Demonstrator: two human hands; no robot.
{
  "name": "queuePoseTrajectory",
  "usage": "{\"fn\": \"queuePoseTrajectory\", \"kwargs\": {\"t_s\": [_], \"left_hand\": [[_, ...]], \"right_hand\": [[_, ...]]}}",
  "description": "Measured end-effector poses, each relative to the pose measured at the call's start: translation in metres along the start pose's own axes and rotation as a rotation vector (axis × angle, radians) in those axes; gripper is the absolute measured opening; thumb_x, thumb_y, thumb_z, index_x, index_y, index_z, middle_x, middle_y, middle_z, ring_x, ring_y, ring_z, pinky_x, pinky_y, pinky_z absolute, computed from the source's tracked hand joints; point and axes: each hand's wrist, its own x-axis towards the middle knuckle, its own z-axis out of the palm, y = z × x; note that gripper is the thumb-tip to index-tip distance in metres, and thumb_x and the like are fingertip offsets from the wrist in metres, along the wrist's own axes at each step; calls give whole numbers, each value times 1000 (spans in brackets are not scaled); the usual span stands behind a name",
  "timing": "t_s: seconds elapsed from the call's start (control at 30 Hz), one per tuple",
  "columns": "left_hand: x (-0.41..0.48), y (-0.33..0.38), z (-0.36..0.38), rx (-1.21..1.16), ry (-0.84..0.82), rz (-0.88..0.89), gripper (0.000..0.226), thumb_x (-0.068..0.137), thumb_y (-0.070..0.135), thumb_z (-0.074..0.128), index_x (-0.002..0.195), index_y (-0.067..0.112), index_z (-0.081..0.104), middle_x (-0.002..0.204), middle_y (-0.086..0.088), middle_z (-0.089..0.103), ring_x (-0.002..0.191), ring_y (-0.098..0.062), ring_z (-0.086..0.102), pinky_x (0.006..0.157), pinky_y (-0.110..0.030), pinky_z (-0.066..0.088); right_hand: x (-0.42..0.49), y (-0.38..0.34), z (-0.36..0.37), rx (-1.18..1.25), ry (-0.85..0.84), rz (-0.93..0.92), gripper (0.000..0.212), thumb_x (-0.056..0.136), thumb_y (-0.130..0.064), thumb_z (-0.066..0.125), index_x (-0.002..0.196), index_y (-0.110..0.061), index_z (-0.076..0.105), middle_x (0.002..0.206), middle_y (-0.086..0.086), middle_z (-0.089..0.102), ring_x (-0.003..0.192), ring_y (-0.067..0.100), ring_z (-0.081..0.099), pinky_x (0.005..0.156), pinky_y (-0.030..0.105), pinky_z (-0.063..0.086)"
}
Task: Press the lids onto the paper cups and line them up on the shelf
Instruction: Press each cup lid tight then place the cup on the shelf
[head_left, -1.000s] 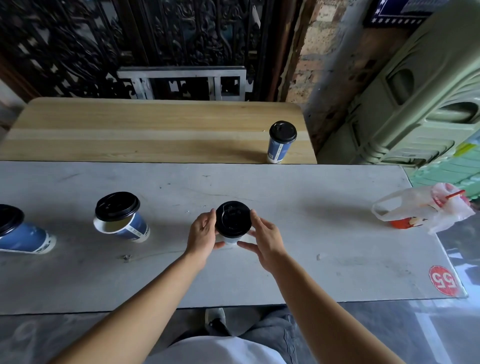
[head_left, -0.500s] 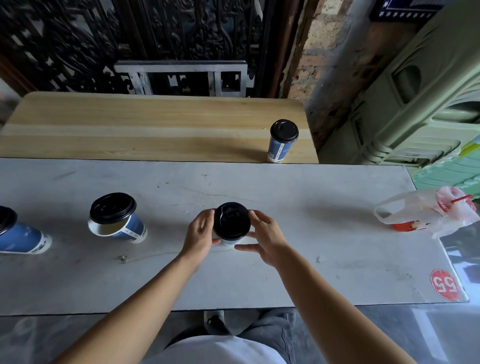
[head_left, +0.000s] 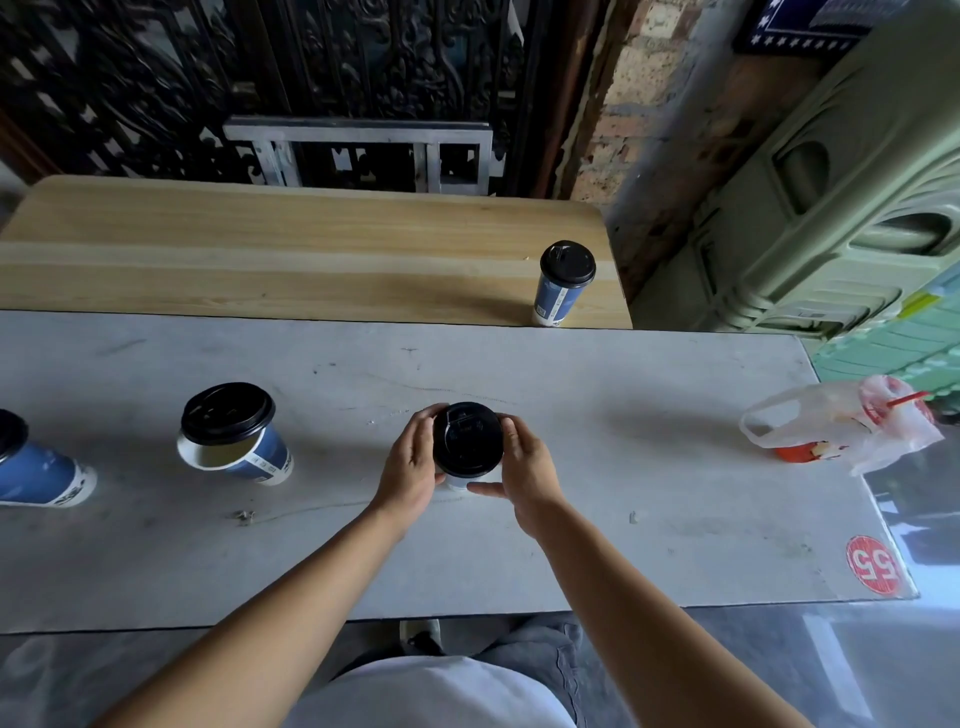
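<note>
Left hand (head_left: 410, 467) and right hand (head_left: 527, 473) still curled round the cup (head_left: 457, 482), tighter against its lid (head_left: 467, 439)

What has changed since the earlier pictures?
Nothing visibly moved. The left hand and right hand still grip the lid of the middle cup on the grey table. Nothing was taken or let go. The loose-lidded cup, the leftmost cup and the shelf cup stayed put.

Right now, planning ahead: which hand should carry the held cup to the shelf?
Probably the right hand: the finished cup stands at the right end of the shelf. The left hand, also gripping the held cup, would cross over.
</note>
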Motion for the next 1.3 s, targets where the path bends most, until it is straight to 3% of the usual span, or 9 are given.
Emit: {"fn": "queuePoseTrajectory", "kwargs": {"t_s": [0.13,0.23,0.33,0.47,0.6,0.77,1.0,1.13,1.3], "left_hand": [[-2,5,-1,-3,7,-26,34,110,28,31,129,26,59,129,6,63,121,-10,58,90,-42,60],[-4,10,-1,-9,26,-61,29,109,33,37,125,38,60,130,16,60,118,-5,57,89,-46,59],[-8,13,-5,-43,8,-75,29,108,36,40,129,45,57,132,25,56,111,10,54,90,-44,58],[-10,18,-18,47,-132,-41,33,104,45,49,136,44,54,132,21,59,121,2,56,90,-36,61],[-2,15,-33,119,-331,-33,77,78,28,87,141,45,46,122,30,66,115,14,59,89,-10,52],[9,10,-45,263,-377,36,101,64,21,96,145,43,42,137,24,58,125,13,51,93,0,39],[14,10,-48,310,-358,62,91,59,29,98,131,57,51,128,27,64,121,7,56,91,-1,41],[14,10,-54,256,-347,71,87,61,26,98,135,40,55,131,17,66,124,-2,59,103,-16,44],[6,3,-59,190,-300,57,85,65,13,95,137,32,55,133,14,65,126,1,57,95,-7,43]], "right_hand": [[-1,-2,2,65,-3,19,29,106,-32,41,107,-22,69,118,7,65,115,25,61,72,48,63],[-3,-2,4,106,4,30,29,105,-31,43,108,-20,70,120,9,65,118,27,60,74,51,63],[-7,-1,2,206,-54,90,29,105,-35,46,111,-23,72,125,6,65,120,27,60,77,49,62],[-10,1,-6,284,-209,136,34,99,-36,59,132,-40,60,133,-3,63,123,26,59,87,47,60],[-10,1,-8,185,-319,76,73,82,-5,76,142,-38,51,138,1,59,121,25,63,94,45,57],[-9,-3,-9,154,-378,66,81,81,18,66,146,-27,48,140,4,55,117,26,65,95,41,56],[-5,-4,-12,5,-386,-3,77,77,11,75,133,-38,56,128,-2,65,104,23,68,101,47,53],[-5,-2,-4,-71,-407,-57,79,69,-7,80,134,-42,52,128,-5,65,95,18,69,93,42,55],[0,1,1,-139,-464,-91,84,69,-18,83,140,-39,45,136,-6,61,102,21,68,98,42,53]]}}
